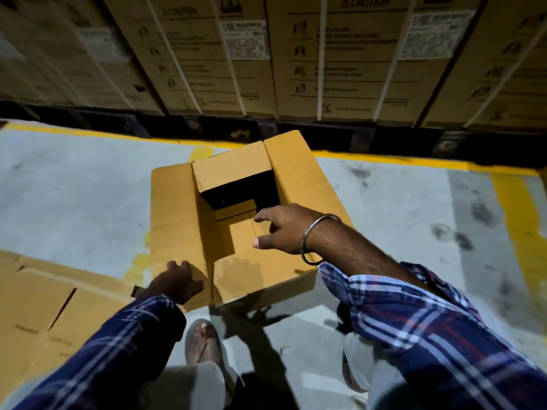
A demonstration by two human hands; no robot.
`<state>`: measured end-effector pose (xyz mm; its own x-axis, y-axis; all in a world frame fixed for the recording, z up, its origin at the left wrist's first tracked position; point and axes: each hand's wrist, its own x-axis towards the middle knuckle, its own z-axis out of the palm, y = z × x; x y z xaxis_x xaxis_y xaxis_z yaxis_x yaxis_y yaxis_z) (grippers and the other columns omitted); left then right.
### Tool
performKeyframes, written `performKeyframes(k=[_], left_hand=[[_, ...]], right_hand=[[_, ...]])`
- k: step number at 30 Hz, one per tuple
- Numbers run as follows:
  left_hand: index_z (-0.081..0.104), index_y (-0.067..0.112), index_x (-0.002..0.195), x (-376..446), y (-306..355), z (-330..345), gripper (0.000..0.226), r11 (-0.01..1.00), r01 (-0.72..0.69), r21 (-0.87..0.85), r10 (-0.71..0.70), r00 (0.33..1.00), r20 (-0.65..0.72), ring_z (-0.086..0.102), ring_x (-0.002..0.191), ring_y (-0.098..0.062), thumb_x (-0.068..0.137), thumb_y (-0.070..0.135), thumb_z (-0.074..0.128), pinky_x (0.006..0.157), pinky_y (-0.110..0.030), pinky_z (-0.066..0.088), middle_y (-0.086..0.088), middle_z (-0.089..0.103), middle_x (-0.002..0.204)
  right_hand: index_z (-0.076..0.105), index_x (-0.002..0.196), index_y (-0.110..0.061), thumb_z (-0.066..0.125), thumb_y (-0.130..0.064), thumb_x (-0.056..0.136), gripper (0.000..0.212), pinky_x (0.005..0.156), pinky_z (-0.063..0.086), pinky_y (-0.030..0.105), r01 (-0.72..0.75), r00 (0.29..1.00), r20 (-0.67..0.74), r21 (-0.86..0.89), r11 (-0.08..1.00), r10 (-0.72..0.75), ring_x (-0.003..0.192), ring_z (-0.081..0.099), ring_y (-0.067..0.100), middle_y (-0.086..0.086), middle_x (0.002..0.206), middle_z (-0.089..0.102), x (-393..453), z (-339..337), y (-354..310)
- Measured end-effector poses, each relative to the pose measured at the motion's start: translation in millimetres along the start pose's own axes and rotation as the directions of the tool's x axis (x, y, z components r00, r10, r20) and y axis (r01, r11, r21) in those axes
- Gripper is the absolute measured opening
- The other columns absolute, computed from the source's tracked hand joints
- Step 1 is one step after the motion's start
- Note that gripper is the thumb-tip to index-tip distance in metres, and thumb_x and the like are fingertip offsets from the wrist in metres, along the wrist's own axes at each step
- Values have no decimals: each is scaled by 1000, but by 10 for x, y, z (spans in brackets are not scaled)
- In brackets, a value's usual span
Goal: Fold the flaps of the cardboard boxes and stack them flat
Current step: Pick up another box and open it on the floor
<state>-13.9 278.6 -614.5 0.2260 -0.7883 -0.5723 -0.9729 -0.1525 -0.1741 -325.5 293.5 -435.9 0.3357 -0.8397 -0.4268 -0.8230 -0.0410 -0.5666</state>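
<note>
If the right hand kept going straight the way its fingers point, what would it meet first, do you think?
Probably the box's left flap: the right hand hangs over the opening, fingers pointing left. Depth is unclear.

A grey concrete floor (74,184) is seen, marked with yellow painted lines (512,214). Beyond the far line, large strapped cartons (340,54) with caution print and white labels (247,39) are stacked on dark pallets (384,137). Dark stains (479,211) are scattered beside the lines.
</note>
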Motion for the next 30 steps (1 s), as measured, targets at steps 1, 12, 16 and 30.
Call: performKeyframes(k=[1,12,16,30], left_hand=[[47,12,137,97,3,132,84,985,59,-162,-54,998,38,61,116,-37,85,77,58,88,-40,52,-20,48,137],[51,7,109,313,587,627,28,592,267,-760,-287,952,110,53,91,-35,94,26,65,78,-42,48,-23,61,116],[46,6,117,265,642,614,38,633,266,-727,-345,938,44,55,107,-44,95,31,64,86,-49,49,-26,54,124],[63,20,106,332,1030,65,53,887,-365,-285,295,920,-260,63,85,-22,101,66,38,75,-39,54,-4,67,97]], right_hand=[[44,151,-33,65,-52,94,64,103,49,43,-1,1000,12,-11,1000,1,127,55,28,7,149,52,16,20,-5],[40,152,-35,62,-52,96,63,101,51,42,29,988,154,-42,999,-22,122,56,24,1,147,52,190,128,-51],[41,151,-37,64,-53,94,64,100,52,43,9,990,140,-26,1000,-5,122,57,22,-1,146,53,173,43,58],[43,151,-31,64,-53,94,65,86,41,28,6,997,82,-4,1000,-6,120,57,19,0,145,55,183,-79,199]])
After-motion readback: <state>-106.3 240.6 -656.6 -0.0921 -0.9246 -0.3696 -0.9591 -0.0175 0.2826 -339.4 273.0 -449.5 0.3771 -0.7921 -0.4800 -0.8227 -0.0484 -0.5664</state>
